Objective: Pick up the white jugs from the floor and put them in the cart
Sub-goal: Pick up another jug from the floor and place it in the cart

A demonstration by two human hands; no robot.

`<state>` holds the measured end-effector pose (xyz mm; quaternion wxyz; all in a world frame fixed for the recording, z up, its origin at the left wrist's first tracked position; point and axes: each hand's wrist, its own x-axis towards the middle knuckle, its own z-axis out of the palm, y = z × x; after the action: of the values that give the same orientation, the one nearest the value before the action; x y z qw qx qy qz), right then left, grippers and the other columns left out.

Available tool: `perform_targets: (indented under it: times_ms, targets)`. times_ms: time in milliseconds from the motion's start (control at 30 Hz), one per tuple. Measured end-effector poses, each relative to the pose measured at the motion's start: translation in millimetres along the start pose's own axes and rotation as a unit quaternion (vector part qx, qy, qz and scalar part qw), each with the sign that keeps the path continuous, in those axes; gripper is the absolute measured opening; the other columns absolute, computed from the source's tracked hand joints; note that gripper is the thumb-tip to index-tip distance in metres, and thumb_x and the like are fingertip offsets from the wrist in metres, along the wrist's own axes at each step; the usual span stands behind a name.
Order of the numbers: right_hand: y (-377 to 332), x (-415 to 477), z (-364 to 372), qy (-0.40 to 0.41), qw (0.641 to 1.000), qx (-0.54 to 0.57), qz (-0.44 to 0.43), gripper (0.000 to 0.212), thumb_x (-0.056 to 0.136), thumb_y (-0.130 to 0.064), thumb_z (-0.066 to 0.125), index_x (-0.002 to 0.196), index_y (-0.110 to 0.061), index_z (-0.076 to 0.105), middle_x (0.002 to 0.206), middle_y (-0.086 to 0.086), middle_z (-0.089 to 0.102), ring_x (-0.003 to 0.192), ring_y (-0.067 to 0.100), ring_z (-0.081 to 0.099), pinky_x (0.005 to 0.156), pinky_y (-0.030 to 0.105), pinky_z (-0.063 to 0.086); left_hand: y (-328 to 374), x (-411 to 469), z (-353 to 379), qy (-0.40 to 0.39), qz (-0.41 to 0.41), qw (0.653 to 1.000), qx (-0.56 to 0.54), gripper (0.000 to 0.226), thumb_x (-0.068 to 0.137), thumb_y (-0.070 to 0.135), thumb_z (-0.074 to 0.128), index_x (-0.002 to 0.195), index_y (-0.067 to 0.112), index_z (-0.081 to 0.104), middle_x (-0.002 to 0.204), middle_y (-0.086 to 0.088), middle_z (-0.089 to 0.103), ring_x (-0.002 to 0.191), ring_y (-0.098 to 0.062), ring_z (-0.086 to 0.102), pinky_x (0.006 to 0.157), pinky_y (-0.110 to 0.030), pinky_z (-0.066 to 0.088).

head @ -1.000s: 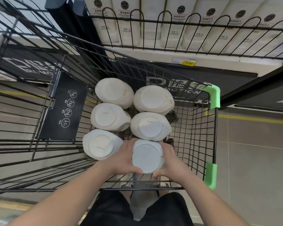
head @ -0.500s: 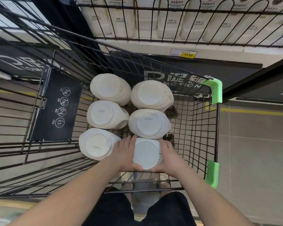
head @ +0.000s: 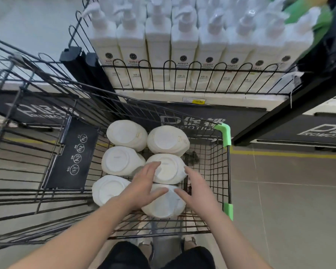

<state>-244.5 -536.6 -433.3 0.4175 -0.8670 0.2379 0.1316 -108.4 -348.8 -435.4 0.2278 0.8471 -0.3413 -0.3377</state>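
- The grip is spread on both sides: the left hand (head: 144, 185) and right hand (head: 196, 189) hang with fingers straight and apart, pinching nothing. I can't tell whether the left thumb brushes plastic or floats just above it.
- Directly under the grip sits the nearest white jug (head: 163, 207), its base turned up, inside the cart (head: 227, 136) against the wire wall closest to the person.
- To my eye the step in hand is letting go and checking that this jug sits firm. Lift both hands straight up and do not drag them sideways, since a dragged palm could tip it.
- Just past the fingertips is the middle jug (head: 171, 171) of that row, touching the nearest one. It braces the nearest jug, so leave it unpushed.
- To the outer side of the left hand the near-left jug (head: 107, 189) fills the other row. Two more rows beyond it make six jugs, packed close.
- Outside the right hand the cart wall leaves a narrow gap where a jug could lean, so I'd give the nearest jug a light press to test it.
- Farther out, a black flap (head: 74, 154) hangs on the cart's far-left side, and pump bottles (head: 157, 55) line the shelf ahead.
- No jug shows on the visible floor (head: 289, 200), so look round before reaching down again.
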Motion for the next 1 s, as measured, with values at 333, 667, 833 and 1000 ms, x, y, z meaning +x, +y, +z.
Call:
perform_targets:
  times_ms: [333, 667, 833, 1000]
  targets:
    - [-94, -78, -155, 0.276, 0.948, 0.083, -0.133, 0.071, 0.095, -0.043, 0.074, 0.157, -0.027, 0.042, 0.149, -0.014, 0.049, 0.139, 0.0, 0.048, 0.116, 0.022, 0.041, 178, -6, -146, 0.131, 0.229, 0.963, -0.048, 0.083, 0.092, 0.063, 0.062, 0.157, 0.021, 0.032, 0.155, 0.007, 0.038, 0.145, 0.0, 0.036, 0.122, -0.02, 0.028]
    - [-125, -199, -281, 0.494, 0.835, 0.137, -0.199, 0.052, 0.097, -0.034, 0.07, 0.145, -0.023, 0.056, 0.138, -0.014, 0.061, 0.134, 0.009, 0.057, 0.114, 0.028, 0.044, 347, -55, -188, 0.157, 0.423, 0.889, -0.082, 0.073, 0.096, 0.048, 0.061, 0.157, 0.021, 0.032, 0.161, 0.008, 0.038, 0.152, -0.006, 0.033, 0.125, -0.023, 0.025]
    - [-92, -242, -325, 0.546, 0.798, 0.15, -0.206, 0.054, 0.094, -0.036, 0.072, 0.144, -0.025, 0.056, 0.14, -0.015, 0.063, 0.137, 0.017, 0.057, 0.116, 0.038, 0.046, 426, -50, -171, 0.142, 0.479, 0.861, -0.091, 0.064, 0.098, 0.044, 0.057, 0.155, 0.022, 0.035, 0.158, 0.011, 0.042, 0.151, -0.01, 0.037, 0.124, -0.027, 0.029]
    - [-40, -287, -367, 0.582, 0.773, 0.169, -0.189, 0.055, 0.091, -0.036, 0.073, 0.143, -0.026, 0.057, 0.14, -0.011, 0.064, 0.137, 0.021, 0.058, 0.117, 0.042, 0.045, 490, -30, -135, 0.095, 0.517, 0.847, -0.08, 0.067, 0.097, 0.043, 0.062, 0.155, 0.024, 0.035, 0.16, 0.017, 0.039, 0.152, -0.007, 0.034, 0.125, -0.026, 0.028]
